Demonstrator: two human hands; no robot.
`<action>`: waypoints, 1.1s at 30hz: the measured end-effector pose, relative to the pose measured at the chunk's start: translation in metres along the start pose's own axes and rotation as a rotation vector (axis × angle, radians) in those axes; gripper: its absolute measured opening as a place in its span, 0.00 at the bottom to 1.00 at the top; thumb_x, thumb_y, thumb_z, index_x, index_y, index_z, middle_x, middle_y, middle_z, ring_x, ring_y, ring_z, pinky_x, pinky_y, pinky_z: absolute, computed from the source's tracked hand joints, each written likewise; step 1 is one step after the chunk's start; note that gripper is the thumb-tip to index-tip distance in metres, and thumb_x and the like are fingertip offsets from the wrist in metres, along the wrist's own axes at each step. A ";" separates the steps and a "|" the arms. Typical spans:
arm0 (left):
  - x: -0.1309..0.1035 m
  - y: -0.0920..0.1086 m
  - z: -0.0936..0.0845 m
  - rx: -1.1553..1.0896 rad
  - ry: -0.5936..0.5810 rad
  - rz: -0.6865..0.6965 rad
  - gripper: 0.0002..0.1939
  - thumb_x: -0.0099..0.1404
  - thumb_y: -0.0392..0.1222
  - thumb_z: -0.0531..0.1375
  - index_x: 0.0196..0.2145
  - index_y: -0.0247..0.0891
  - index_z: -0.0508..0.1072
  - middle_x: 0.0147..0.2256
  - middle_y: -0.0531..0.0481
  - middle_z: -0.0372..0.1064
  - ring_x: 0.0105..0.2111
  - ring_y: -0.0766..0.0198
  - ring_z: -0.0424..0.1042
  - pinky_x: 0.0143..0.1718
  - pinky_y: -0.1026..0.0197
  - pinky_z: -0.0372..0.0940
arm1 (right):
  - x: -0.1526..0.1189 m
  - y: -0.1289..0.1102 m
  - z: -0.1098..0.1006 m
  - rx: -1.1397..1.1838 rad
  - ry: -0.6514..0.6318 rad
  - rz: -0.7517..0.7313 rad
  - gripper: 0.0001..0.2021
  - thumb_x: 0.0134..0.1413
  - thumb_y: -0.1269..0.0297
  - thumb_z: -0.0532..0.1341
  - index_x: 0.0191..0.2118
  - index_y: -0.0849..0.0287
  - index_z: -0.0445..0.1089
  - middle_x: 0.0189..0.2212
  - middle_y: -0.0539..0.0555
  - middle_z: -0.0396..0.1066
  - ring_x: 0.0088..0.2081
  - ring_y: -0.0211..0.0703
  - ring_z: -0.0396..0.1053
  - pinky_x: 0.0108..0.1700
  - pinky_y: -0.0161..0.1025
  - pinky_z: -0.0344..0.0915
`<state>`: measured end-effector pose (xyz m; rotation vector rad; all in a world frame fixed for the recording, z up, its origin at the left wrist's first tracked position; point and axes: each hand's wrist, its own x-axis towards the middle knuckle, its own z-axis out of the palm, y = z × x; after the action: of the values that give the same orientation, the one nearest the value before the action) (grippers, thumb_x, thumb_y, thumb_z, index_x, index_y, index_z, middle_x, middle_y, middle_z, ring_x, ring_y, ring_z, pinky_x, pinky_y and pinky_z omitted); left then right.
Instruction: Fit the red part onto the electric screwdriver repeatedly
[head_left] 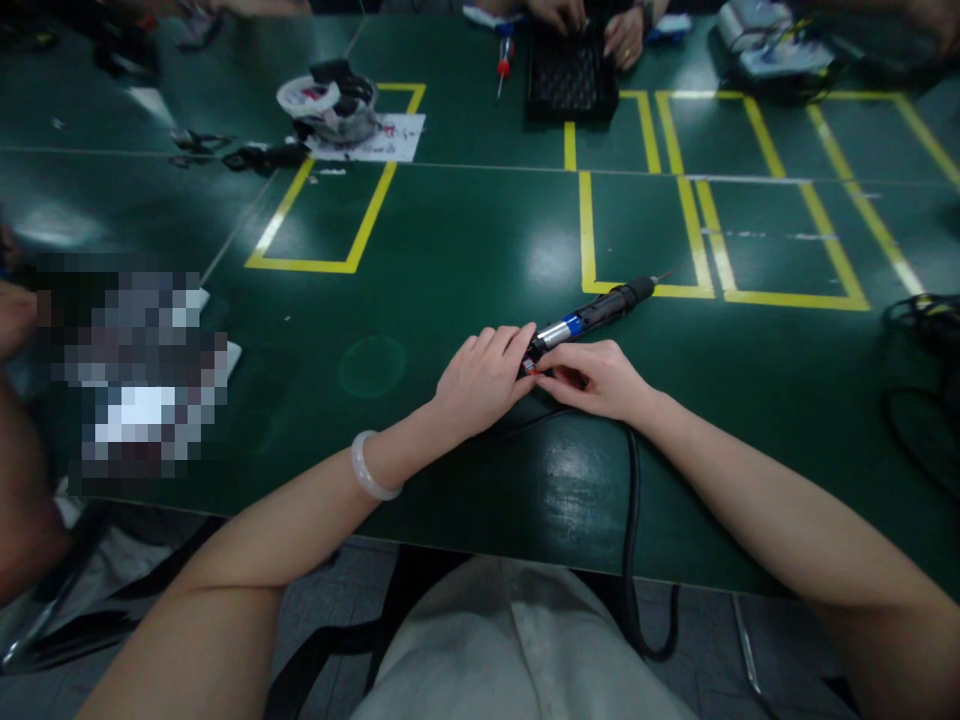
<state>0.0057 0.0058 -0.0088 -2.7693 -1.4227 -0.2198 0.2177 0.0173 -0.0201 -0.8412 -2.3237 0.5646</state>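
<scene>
Nearest, a thick black cable is let down over the near edge of the table; its upper end is hidden beneath the right hand, so whether it is joined to the driver cannot be told. The driver is laid slantwise in front of the body, its rear end between the two hands. That end is grasped between the curled fingers and thumb of the left hand, apparently so that the tool is kept steady. The right thumb and forefinger are brought together at a small red part there; whether it is pinched cannot be told. The bit is pointed away from both hands, perhaps for safety, and the near line of a tape frame is crossed by the driver's nose.

To the right, loose cords are heaped, well apart from the driver. To the left, things near a co-worker's arm are masked by pixelation.

Farther off, a tub is stood on a paper, partly over another tape frame. Beyond, a black tray is attended by a co-worker's hands, with a screwdriver laid beside it. Nothing is seen to block the bit.
</scene>
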 end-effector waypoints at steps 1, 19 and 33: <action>0.000 0.000 0.000 0.006 -0.001 -0.003 0.33 0.77 0.56 0.55 0.67 0.27 0.61 0.56 0.35 0.67 0.49 0.48 0.68 0.46 0.51 0.63 | 0.000 0.001 0.000 0.004 0.009 0.005 0.09 0.64 0.59 0.60 0.38 0.59 0.73 0.21 0.46 0.68 0.22 0.33 0.63 0.29 0.33 0.58; 0.016 -0.079 0.000 0.073 0.024 -0.247 0.28 0.76 0.50 0.54 0.66 0.29 0.62 0.55 0.30 0.68 0.50 0.41 0.68 0.48 0.47 0.64 | 0.001 0.009 -0.003 -0.002 -0.019 0.090 0.12 0.65 0.59 0.57 0.31 0.58 0.70 0.22 0.48 0.68 0.24 0.35 0.64 0.31 0.34 0.57; 0.006 -0.239 0.002 0.146 0.123 -0.773 0.42 0.77 0.66 0.34 0.67 0.25 0.52 0.59 0.37 0.62 0.55 0.50 0.60 0.52 0.45 0.50 | 0.002 0.012 -0.001 -0.012 -0.044 0.095 0.12 0.65 0.60 0.56 0.31 0.58 0.70 0.23 0.49 0.69 0.25 0.36 0.64 0.31 0.34 0.56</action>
<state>-0.1843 0.1508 -0.0212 -1.9252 -2.2778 -0.2691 0.2222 0.0273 -0.0253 -0.9586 -2.3387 0.6158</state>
